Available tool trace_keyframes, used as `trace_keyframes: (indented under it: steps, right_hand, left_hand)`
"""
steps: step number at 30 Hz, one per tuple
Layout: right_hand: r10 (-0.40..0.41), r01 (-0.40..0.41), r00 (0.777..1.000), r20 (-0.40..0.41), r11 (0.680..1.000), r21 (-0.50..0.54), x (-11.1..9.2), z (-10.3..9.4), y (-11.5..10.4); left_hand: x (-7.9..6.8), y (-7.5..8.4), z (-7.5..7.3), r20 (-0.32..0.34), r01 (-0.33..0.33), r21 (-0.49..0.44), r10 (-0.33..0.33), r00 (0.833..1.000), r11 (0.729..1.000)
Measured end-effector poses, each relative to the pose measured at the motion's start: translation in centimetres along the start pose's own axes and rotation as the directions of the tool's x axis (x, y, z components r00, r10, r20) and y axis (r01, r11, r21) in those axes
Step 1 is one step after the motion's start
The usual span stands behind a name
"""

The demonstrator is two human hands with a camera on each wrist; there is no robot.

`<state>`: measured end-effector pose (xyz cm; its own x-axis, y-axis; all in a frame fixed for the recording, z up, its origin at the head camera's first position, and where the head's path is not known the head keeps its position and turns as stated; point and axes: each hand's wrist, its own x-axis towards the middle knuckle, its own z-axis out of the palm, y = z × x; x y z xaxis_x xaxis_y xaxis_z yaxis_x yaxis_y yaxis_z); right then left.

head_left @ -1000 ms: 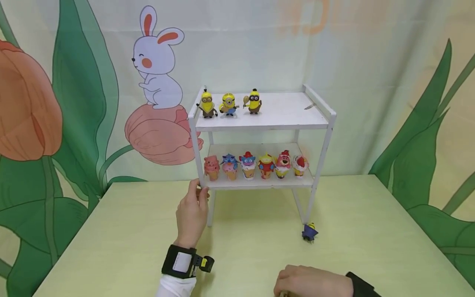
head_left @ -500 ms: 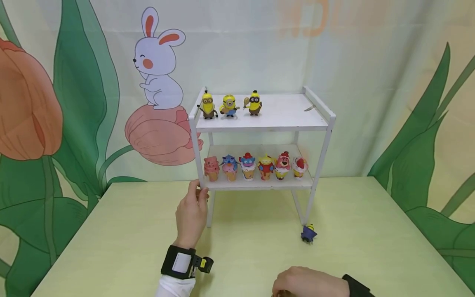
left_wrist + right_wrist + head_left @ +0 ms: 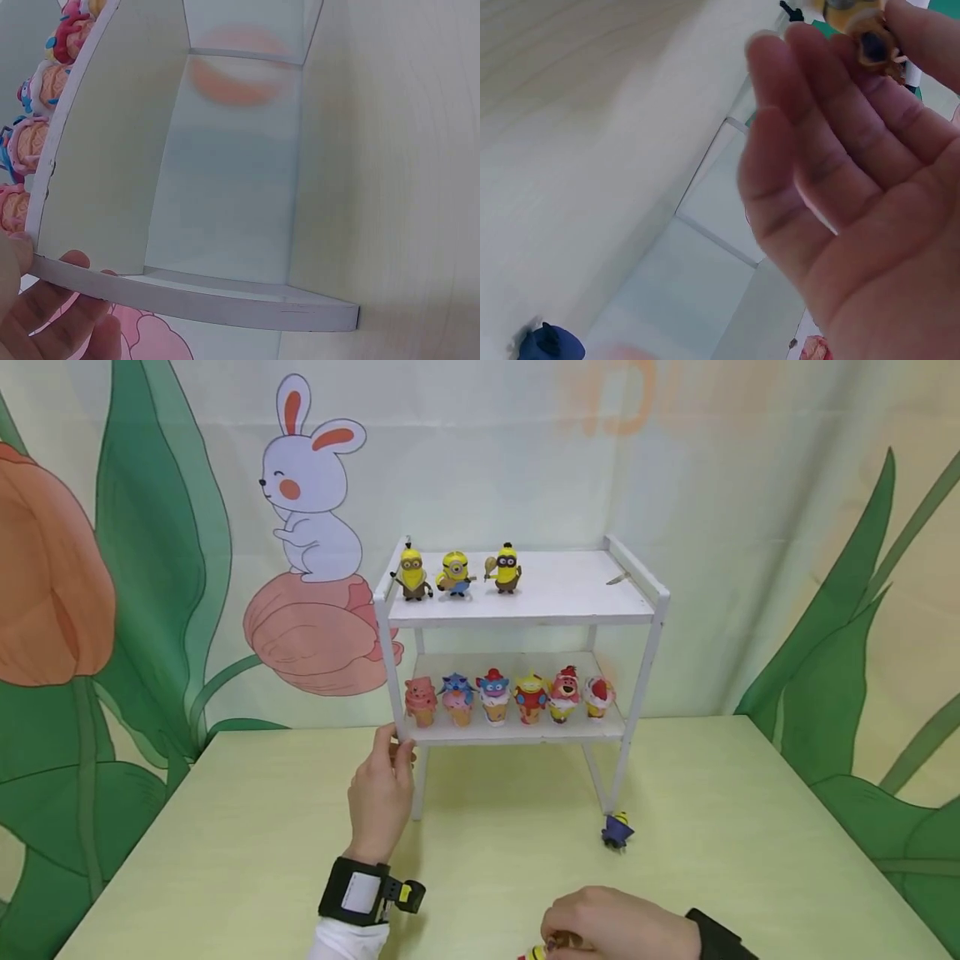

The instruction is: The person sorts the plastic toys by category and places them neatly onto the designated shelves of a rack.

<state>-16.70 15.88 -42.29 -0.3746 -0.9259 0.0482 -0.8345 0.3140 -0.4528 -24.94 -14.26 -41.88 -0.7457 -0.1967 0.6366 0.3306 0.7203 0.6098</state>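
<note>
A white two-tier rack (image 3: 570, 593) stands on the table. My left hand (image 3: 380, 802) grips its front left post by the lower shelf's corner; in the left wrist view its fingers (image 3: 56, 319) curl round the white bar. Near the bottom edge, my right hand (image 3: 611, 922) pinches a small yellow-and-brown minion figurine (image 3: 855, 19) between thumb and fingers, largely covered by the hand in the head view. Three minion figurines (image 3: 455, 574) occupy the upper shelf's left half. Several ice-cream-cone figurines (image 3: 495, 697) line the lower shelf.
A figurine with a blue cape (image 3: 617, 832) is on the table by the rack's front right foot. Behind the table hangs a backdrop (image 3: 705, 527) printed with a rabbit and tulips. A raised side rail (image 3: 637, 568) edges the upper shelf at right.
My right hand has shifted slightly up and left, and the yellow of the figurine now shows under its fingers. The left hand keeps its grip on the post. The whole head view has drifted a little.
</note>
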Motion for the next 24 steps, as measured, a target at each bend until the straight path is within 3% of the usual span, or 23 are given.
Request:
trace_keyframes:
  steps: [16, 24]
  right_hand:
    - [0.046, -0.041, 0.997, -0.062, 0.996, 0.082, 0.4, 0.48, -0.13]
    - [0.021, -0.015, 0.997, -0.074, 0.997, 0.079, 0.52, 0.95, 0.07]
  left_hand:
    - [0.07, -0.02, -0.11, -0.003, 0.001, 0.006, -0.001, 1.0, 1.0]
    - [0.06, 0.05, -0.08, -0.001, 0.002, 0.01, -0.002, 1.0, 1.0]
